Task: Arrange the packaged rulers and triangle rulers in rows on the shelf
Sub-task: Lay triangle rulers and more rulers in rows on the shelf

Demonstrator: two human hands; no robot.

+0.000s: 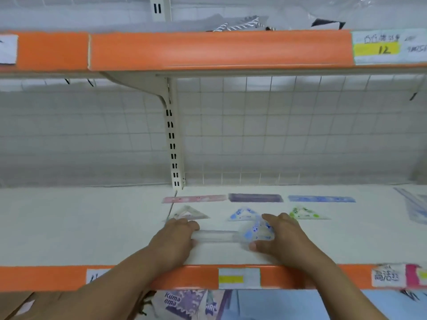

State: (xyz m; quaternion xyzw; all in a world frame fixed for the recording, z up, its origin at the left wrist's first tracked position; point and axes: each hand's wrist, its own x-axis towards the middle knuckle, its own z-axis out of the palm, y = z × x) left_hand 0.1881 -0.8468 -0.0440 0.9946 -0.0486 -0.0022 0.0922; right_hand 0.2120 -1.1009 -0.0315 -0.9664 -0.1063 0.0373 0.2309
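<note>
The shelf [92, 227] looks about half done. Back row has the pink ruler [194, 199], purple ruler [255, 197] and blue ruler [321, 199], with the pale triangle [189, 213], blue triangle [243, 214] and green triangle [305, 213] in front. The front row is just starting. My left hand [175, 236] grips one end of a clear packaged ruler [215, 236], and my right hand [279, 236] pinches a blue-dotted triangle ruler [256, 232] at the other end. Can't tell if it's down yet. The loose packs [416, 209] far right probably need rows too. Nothing's in the way.
</note>
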